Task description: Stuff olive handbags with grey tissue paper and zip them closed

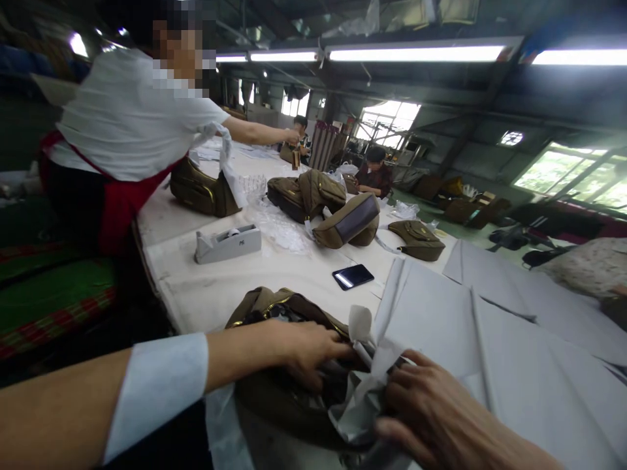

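Olive-brown bag (284,408) is at the near edge of the tabletop (191,290), right in front of the wearer. Its mouth is open, brass-coloured zipper (280,303) undone along the far side.

Left hand (311,349): reaching into the bag's mouth, palm down, fingertips partly hidden. Can't tell whether it's gripping anything in there. Pale blue sleeve band (159,385) on that forearm.

Right hand (431,405): at the bag's right end, fingers curled round crumpled white paper (360,398), so grasping. Paper is partly in the mouth, partly sticking up out of it.

Large pale sheets (431,313) overlap along the tabletop's right side, just beside the right hand. Smartphone (353,277) lies flat beyond the bag, toward mid-tabletop. Grey tape dispenser (228,244) stands near the left edge.

Farther out: shoulder bag (203,189) with a pale-wrapped strap by the left edge; clear plastic film (284,228) mid-tabletop; next to it a bag with a dark panel (350,222), tipped over; smaller flap bag (416,239) near the right edge.

Co-worker in white shirt and red apron (130,209) leans over the left edge, one arm stretched across. Second person (376,176) at the far side, head down.
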{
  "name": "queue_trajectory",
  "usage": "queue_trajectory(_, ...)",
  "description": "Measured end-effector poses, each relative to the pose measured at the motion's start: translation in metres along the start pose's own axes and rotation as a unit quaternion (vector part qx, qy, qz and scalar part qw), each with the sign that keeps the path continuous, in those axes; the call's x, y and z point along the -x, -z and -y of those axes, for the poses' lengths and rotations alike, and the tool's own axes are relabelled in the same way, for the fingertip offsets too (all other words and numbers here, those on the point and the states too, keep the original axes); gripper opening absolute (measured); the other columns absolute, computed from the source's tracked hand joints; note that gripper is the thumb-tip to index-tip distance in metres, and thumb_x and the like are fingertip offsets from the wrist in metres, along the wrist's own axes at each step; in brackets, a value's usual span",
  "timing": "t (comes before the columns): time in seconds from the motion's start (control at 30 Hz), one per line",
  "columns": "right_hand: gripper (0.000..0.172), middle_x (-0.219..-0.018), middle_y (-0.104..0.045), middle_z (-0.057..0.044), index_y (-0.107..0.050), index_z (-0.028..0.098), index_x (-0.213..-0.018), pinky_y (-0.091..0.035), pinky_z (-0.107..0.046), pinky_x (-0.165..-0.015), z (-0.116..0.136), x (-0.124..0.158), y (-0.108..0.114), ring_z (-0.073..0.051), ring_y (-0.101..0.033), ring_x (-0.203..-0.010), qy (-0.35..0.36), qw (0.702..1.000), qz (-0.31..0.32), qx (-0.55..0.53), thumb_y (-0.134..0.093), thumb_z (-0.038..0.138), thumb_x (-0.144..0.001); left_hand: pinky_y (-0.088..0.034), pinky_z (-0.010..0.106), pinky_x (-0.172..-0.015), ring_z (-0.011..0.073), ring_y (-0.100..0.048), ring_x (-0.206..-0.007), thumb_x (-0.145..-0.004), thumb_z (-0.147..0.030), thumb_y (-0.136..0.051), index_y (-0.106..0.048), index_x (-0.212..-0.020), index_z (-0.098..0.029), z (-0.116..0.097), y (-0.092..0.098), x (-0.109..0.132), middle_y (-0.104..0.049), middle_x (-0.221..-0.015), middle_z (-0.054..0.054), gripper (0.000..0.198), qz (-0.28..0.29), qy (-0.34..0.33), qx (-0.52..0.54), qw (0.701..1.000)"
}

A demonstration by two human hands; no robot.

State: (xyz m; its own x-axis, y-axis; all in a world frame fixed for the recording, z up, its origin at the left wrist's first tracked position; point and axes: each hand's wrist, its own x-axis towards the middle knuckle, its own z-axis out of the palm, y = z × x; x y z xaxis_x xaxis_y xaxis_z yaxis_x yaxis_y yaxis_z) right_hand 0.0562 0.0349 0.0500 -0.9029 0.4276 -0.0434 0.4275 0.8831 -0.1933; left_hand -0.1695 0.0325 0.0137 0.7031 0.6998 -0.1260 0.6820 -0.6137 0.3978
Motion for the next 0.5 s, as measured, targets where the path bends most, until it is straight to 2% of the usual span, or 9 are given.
queue_trajectory(0.03,0.038,-0.079,-0.062,-0.005,-0.058,0.02,-0.081,-0.043,-0.036,-0.07,0.002,-0.003,0.002,-0.019,-0.057,-0.068,-0.056,0.998,0.022,0.022,-0.03,0.04,-0.096,-0.053,0.04,-0.079,0.0297,-0.063,-0.094,-0.066,-0.022,-0.077,-0.052,-0.127,-0.018,0.004,0.001,0.005,-0.063,-0.114,0.012,0.066,0.015,0.021,-0.01,1.0)
queue_trajectory(0.1,0.024,-0.092,-0.063,-0.008,-0.058,0.019,-0.099,-0.045,-0.038,-0.068,0.01,-0.017,0.003,-0.022,-0.06,-0.072,-0.121,0.989,0.059,0.066,-0.041,0.035,-0.09,-0.049,0.046,-0.088,0.0329,-0.06,-0.103,-0.074,-0.023,-0.07,-0.056,-0.12,-0.013,0.008,-0.001,0.013,-0.063,-0.116,0.016,0.048,0.039,0.067,-0.044,0.996)
queue_trajectory(0.17,0.032,-0.1,-0.064,-0.01,-0.058,0.018,-0.108,-0.044,-0.048,-0.083,0.022,-0.034,-0.001,-0.026,-0.062,-0.079,-0.091,0.985,0.113,0.093,-0.054,0.033,-0.081,-0.044,0.049,-0.093,0.0332,-0.058,-0.107,-0.079,-0.02,-0.064,-0.064,-0.104,-0.015,0.006,-0.006,0.015,-0.065,-0.113,0.014,0.026,0.061,0.075,-0.077,0.992)
queue_trajectory(0.23,0.033,-0.096,-0.066,-0.012,-0.062,0.014,-0.104,-0.033,-0.055,-0.098,0.035,-0.05,-0.005,-0.028,-0.063,-0.085,-0.048,0.974,0.183,0.125,-0.057,0.033,-0.078,-0.047,0.047,-0.089,0.0327,-0.06,-0.104,-0.078,-0.018,-0.062,-0.064,-0.103,-0.015,0.003,-0.008,0.014,-0.067,-0.107,0.014,0.026,0.066,0.08,-0.091,0.99)
queue_trajectory(0.3,0.03,-0.086,-0.068,-0.015,-0.068,0.009,-0.094,-0.032,-0.055,-0.101,0.041,-0.061,-0.006,-0.03,-0.064,-0.086,-0.056,0.951,0.244,0.18,-0.051,0.032,-0.083,-0.052,0.042,-0.08,0.0322,-0.064,-0.095,-0.075,-0.014,-0.061,-0.061,-0.109,-0.013,0.002,-0.002,0.013,-0.068,-0.102,0.016,0.034,0.061,0.116,-0.1,0.986)
queue_trajectory(0.43,0.037,-0.078,-0.07,-0.017,-0.072,0.008,-0.082,-0.048,-0.045,-0.079,0.031,-0.066,0.004,-0.03,-0.067,-0.08,-0.105,0.909,0.32,0.248,-0.042,0.029,-0.089,-0.054,0.046,-0.078,0.0377,-0.067,-0.091,-0.067,-0.008,-0.061,-0.068,-0.098,-0.009,0.011,0.019,0.011,-0.07,-0.096,0.021,0.032,0.073,0.197,-0.127,0.969)
queue_trajectory(0.5,0.037,-0.077,-0.07,-0.016,-0.072,0.009,-0.082,-0.051,-0.041,-0.068,0.022,-0.063,0.011,-0.03,-0.068,-0.074,-0.132,0.907,0.319,0.241,-0.043,0.031,-0.089,-0.053,0.049,-0.079,0.0398,-0.066,-0.093,-0.066,-0.009,-0.062,-0.069,-0.094,-0.007,0.017,0.024,0.012,-0.07,-0.096,0.023,0.029,0.066,0.221,-0.137,0.963)
